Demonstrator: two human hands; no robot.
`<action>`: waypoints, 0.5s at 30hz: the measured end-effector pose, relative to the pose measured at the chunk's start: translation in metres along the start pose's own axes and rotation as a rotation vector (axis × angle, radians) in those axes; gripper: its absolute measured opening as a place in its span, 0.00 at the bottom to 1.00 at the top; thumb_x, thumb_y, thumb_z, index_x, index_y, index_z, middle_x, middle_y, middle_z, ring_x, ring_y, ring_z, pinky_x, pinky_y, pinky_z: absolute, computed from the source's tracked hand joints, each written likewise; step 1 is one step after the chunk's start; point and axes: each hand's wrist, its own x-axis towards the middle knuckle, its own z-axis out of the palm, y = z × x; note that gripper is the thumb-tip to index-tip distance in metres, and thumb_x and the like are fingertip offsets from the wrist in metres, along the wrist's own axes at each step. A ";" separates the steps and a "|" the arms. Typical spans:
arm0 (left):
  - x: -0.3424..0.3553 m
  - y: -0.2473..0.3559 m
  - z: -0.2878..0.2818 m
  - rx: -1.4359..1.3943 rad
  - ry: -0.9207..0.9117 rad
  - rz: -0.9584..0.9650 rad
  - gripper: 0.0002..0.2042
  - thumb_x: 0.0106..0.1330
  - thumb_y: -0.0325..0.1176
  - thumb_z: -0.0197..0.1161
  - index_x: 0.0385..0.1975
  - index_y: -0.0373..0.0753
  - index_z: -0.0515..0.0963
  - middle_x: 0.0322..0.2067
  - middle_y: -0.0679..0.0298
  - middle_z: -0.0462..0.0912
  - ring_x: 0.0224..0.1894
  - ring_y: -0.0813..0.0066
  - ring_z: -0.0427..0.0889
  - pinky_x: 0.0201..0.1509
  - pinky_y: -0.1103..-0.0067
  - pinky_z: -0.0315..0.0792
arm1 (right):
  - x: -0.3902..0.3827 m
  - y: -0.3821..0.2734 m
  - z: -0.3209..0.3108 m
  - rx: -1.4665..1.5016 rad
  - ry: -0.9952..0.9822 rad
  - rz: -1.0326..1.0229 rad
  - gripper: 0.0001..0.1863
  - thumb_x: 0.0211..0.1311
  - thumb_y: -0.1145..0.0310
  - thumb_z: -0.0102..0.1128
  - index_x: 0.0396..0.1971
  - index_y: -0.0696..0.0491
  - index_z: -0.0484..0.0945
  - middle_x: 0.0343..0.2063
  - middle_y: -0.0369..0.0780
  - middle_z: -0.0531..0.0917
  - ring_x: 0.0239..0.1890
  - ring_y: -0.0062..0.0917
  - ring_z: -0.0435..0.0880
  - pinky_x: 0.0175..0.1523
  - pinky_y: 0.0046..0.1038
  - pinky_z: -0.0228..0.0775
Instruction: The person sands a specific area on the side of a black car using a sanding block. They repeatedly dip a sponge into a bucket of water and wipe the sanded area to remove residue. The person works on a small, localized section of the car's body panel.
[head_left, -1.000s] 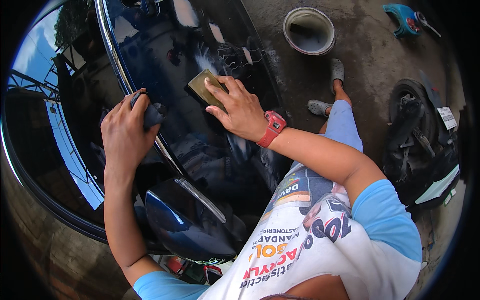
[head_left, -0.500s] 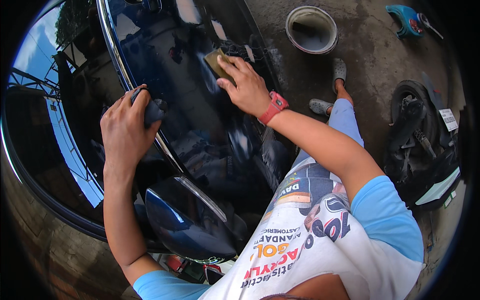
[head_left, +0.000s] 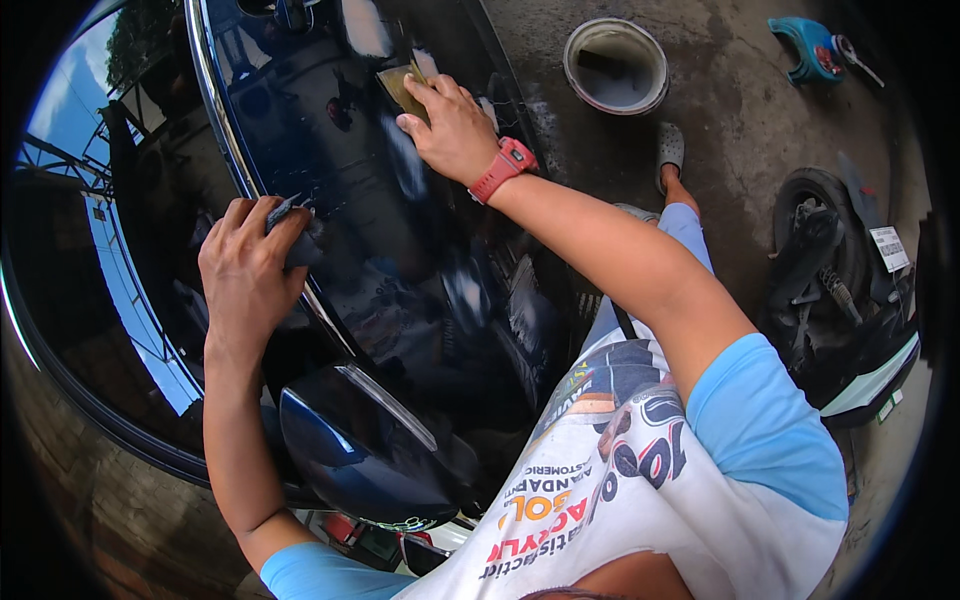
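My right hand (head_left: 455,138), with a red watch at the wrist, presses a yellowish-brown sheet, seemingly sandpaper (head_left: 402,90), flat on the dark blue car door (head_left: 350,195). Pale, whitish patches (head_left: 405,160) show on the paint around it. Against the chrome strip below the window, my left hand (head_left: 243,268) is closed round a dark grey-blue rag (head_left: 302,248), its fingers curled over the top. Most of the rag is hidden under those fingers. The side mirror (head_left: 365,440) sticks out nearer to me, below both hands.
A whitish bucket (head_left: 570,72) with liquid and a dark block inside stands on the floor beyond the door. Motorcycle parts with a wheel (head_left: 812,215) lie at right. A teal plastic piece (head_left: 795,48) rests at the far right. The dark window (head_left: 150,280) lies left.
My right hand has slid the sheet a little farther away and to the left along the door. My left hand stays by the chrome strip, with only a slight shift.
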 end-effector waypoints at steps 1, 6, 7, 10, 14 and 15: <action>0.001 -0.003 -0.001 -0.023 0.002 0.005 0.18 0.46 0.28 0.78 0.40 0.39 0.86 0.44 0.58 0.88 0.47 0.59 0.86 0.50 0.66 0.81 | 0.008 -0.002 -0.001 -0.015 -0.018 0.029 0.26 0.69 0.58 0.67 0.64 0.50 0.76 0.57 0.47 0.80 0.57 0.48 0.81 0.59 0.46 0.80; -0.005 -0.004 0.015 -0.054 0.052 -0.139 0.13 0.48 0.30 0.74 0.34 0.39 0.83 0.36 0.58 0.86 0.41 0.55 0.87 0.46 0.66 0.80 | -0.070 -0.038 -0.026 0.099 -0.154 -0.265 0.33 0.64 0.61 0.73 0.68 0.49 0.74 0.64 0.42 0.76 0.58 0.43 0.80 0.60 0.43 0.80; 0.000 -0.003 0.017 -0.056 0.066 -0.153 0.12 0.49 0.31 0.74 0.34 0.39 0.82 0.35 0.58 0.86 0.40 0.55 0.87 0.45 0.65 0.80 | -0.078 -0.034 -0.036 0.093 -0.232 -0.291 0.33 0.64 0.61 0.73 0.68 0.49 0.74 0.64 0.41 0.76 0.59 0.43 0.80 0.61 0.44 0.79; 0.016 -0.011 0.016 -0.059 0.033 -0.252 0.14 0.50 0.33 0.75 0.35 0.38 0.82 0.34 0.57 0.86 0.42 0.53 0.87 0.47 0.64 0.80 | -0.077 -0.013 -0.057 0.201 -0.298 -0.107 0.32 0.64 0.61 0.73 0.68 0.49 0.74 0.64 0.41 0.76 0.62 0.42 0.79 0.64 0.43 0.78; 0.057 -0.055 0.022 0.039 0.072 -0.432 0.16 0.55 0.39 0.76 0.41 0.41 0.85 0.37 0.57 0.89 0.44 0.54 0.89 0.49 0.63 0.82 | -0.047 0.019 -0.082 0.129 -0.255 0.014 0.31 0.66 0.61 0.70 0.68 0.50 0.75 0.65 0.43 0.77 0.65 0.43 0.78 0.69 0.42 0.74; 0.071 -0.065 0.023 0.078 0.087 -0.499 0.16 0.56 0.40 0.76 0.42 0.42 0.86 0.37 0.57 0.89 0.44 0.54 0.90 0.48 0.63 0.82 | -0.039 0.026 -0.087 0.110 -0.258 0.017 0.31 0.66 0.61 0.69 0.68 0.51 0.75 0.65 0.43 0.77 0.65 0.44 0.78 0.70 0.42 0.73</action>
